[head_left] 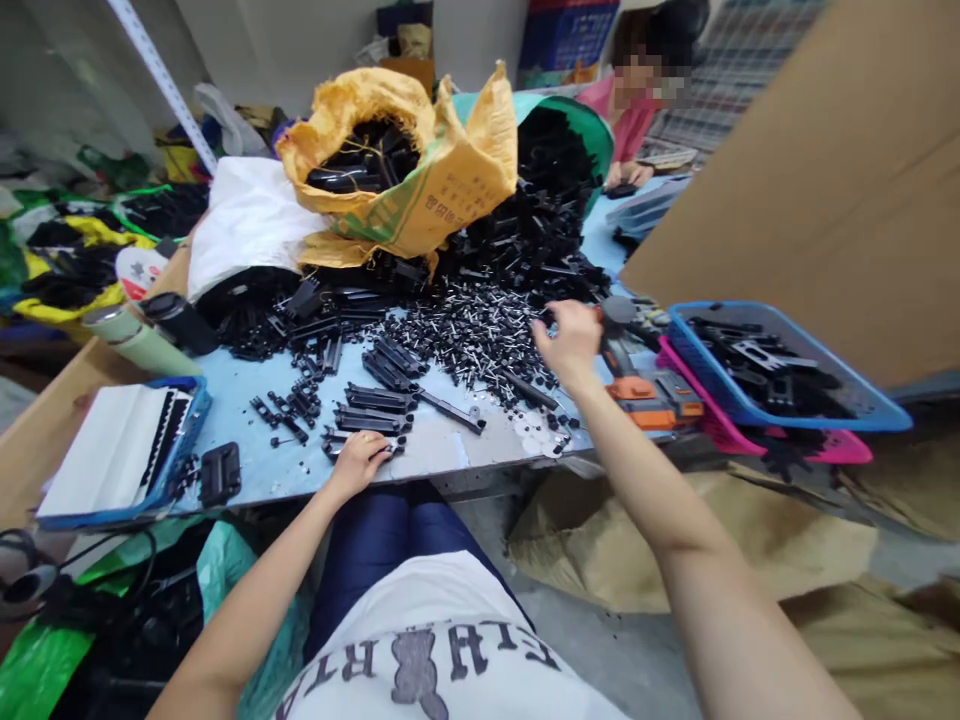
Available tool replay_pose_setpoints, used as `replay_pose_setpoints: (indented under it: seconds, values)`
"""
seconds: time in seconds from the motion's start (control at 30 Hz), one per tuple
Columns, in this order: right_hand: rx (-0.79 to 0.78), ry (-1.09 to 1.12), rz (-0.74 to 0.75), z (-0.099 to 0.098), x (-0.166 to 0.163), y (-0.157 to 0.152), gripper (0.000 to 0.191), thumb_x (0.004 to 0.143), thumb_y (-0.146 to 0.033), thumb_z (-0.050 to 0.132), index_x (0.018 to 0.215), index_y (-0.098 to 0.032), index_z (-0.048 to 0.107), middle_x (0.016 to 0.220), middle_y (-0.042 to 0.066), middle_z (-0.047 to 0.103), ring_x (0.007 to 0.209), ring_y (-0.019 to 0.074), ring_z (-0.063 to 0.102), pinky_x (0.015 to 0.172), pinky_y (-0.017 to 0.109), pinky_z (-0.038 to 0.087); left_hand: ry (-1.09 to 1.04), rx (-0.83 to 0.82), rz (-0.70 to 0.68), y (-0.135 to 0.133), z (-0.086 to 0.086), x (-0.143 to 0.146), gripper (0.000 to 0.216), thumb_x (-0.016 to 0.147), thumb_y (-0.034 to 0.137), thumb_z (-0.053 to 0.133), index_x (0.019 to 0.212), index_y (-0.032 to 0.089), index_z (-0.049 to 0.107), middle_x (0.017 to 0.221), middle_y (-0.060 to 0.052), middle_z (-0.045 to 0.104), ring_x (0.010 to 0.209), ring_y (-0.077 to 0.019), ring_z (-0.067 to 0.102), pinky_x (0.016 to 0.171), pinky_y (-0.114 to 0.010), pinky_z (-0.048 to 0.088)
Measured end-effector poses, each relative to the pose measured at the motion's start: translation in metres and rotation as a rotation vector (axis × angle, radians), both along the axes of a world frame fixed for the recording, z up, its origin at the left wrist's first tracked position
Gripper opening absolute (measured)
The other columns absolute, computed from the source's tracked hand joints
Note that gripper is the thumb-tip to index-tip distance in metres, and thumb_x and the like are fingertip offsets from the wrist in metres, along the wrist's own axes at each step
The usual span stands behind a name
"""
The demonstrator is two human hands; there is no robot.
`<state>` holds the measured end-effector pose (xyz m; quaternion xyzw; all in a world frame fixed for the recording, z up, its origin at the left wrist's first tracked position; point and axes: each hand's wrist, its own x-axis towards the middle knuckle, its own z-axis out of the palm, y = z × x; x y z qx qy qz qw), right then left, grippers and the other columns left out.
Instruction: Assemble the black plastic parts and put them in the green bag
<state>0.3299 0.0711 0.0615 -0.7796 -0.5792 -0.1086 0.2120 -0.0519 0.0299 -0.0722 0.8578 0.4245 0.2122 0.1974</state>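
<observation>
The person's left hand touches the nearest black part, near the front edge of the tabletop; whether its grip pinches cannot be told. The right hand, fingers spread, is at the screw pile's right side, just left of a power drill.

Pale wall, gray floor, blue-covered worktable, tall brown panel, slanting white perforated post

your left hand sits close in, fingers bent; your right arm extends farther forward, right hand with thumb and fingers parted.
</observation>
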Motion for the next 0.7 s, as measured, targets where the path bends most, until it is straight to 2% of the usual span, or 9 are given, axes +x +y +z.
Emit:
replay_pose_setpoints:
  seconds: [0.07, 0.13, 0.2, 0.27, 0.37, 0.47, 0.6, 0.7]
  values:
    - [-0.182, 0.077, 0.305, -0.009, -0.059, 0.024, 0.039, 0.09, -0.033, 0.038, 0.123, -0.015, 0.049, 0.126, 0.015, 0.049, 0.12, 0.0273, 0.038, 0.102, 0.041, 0.029, 0.014, -0.031, -0.012, 0.0, 0.006, 0.001, 0.024, 0.087, 0.033, 0.047, 0.098, 0.023, 0.066, 0.102, -0.007, 0.064, 0.102, -0.0199, 0.055, 0.091, -0.037, 0.04]
    - [-0.392, 0.122, 0.499, -0.019, -0.119, 0.049, 0.037, 0.089, -0.031, 0.042, 0.122, -0.016, 0.05, 0.126, 0.012, 0.049, 0.119, 0.0229, 0.039, 0.102, 0.033, 0.029, 0.033, -0.05, 0.019, -0.006, 0.015, 0.003, 0.023, 0.086, 0.031, 0.049, 0.101, 0.024, 0.065, 0.104, -0.007, 0.063, 0.105, -0.0206, 0.053, 0.094, -0.039, 0.039]
    - [-0.506, 0.128, 0.554, -0.027, -0.167, 0.068, 0.043, 0.086, -0.036, 0.05, 0.123, -0.015, 0.047, 0.127, 0.013, 0.048, 0.119, 0.0225, 0.04, 0.1, 0.03, 0.031, 0.014, -0.037, 0.089, -0.018, 0.022, 0.004, 0.026, 0.085, 0.03, 0.05, 0.107, 0.025, 0.063, 0.11, -0.008, 0.061, 0.111, -0.0223, 0.05, 0.097, -0.041, 0.036]
    - [-0.568, 0.123, 0.521, -0.033, -0.199, 0.083, 0.061, 0.078, -0.046, 0.06, 0.124, -0.01, 0.044, 0.127, 0.02, 0.047, 0.117, 0.027, 0.043, 0.096, 0.034, 0.035, -0.076, -0.016, 0.175, -0.034, 0.027, 0.003, 0.031, 0.085, 0.031, 0.051, 0.114, 0.025, 0.059, 0.115, -0.009, 0.058, 0.116, -0.0238, 0.047, 0.101, -0.042, 0.034]
    - [-0.681, 0.113, 0.425, -0.042, -0.222, 0.098, 0.084, 0.064, -0.05, 0.071, 0.126, -0.004, 0.038, 0.124, 0.028, 0.045, 0.112, 0.0335, 0.047, 0.09, 0.041, 0.039, -0.273, -0.048, 0.271, -0.057, 0.028, 0.001, 0.031, 0.085, 0.034, 0.051, 0.114, 0.027, 0.06, 0.112, -0.009, 0.059, 0.113, -0.0238, 0.049, 0.102, -0.041, 0.034]
    - [-0.764, 0.094, 0.351, -0.054, -0.231, 0.108, 0.094, 0.062, -0.048, 0.073, 0.134, -0.007, 0.03, 0.125, 0.028, 0.043, 0.112, 0.036, 0.048, 0.089, 0.046, 0.039, -0.427, -0.138, 0.352, -0.07, 0.026, -0.001, 0.027, 0.085, 0.033, 0.052, 0.109, 0.026, 0.063, 0.107, -0.008, 0.06, 0.107, -0.0227, 0.052, 0.099, -0.04, 0.038]
    - [-0.73, 0.089, 0.296, -0.073, -0.236, 0.115, 0.103, 0.061, -0.052, 0.071, 0.142, -0.015, 0.019, 0.131, 0.026, 0.039, 0.119, 0.0373, 0.043, 0.092, 0.044, 0.038, -0.579, -0.275, 0.419, -0.074, 0.025, 0.001, 0.023, 0.082, 0.03, 0.056, 0.102, 0.025, 0.065, 0.106, -0.007, 0.061, 0.107, -0.0214, 0.053, 0.101, -0.039, 0.038]
    - [-0.695, 0.131, 0.294, -0.077, -0.233, 0.12, 0.107, 0.06, -0.052, 0.071, 0.144, -0.016, 0.014, 0.131, 0.023, 0.043, 0.12, 0.0348, 0.044, 0.093, 0.04, 0.039, -0.69, -0.391, 0.459, -0.074, 0.024, 0.0, 0.022, 0.078, 0.028, 0.06, 0.098, 0.024, 0.066, 0.104, -0.006, 0.062, 0.104, -0.0205, 0.056, 0.098, -0.036, 0.041]
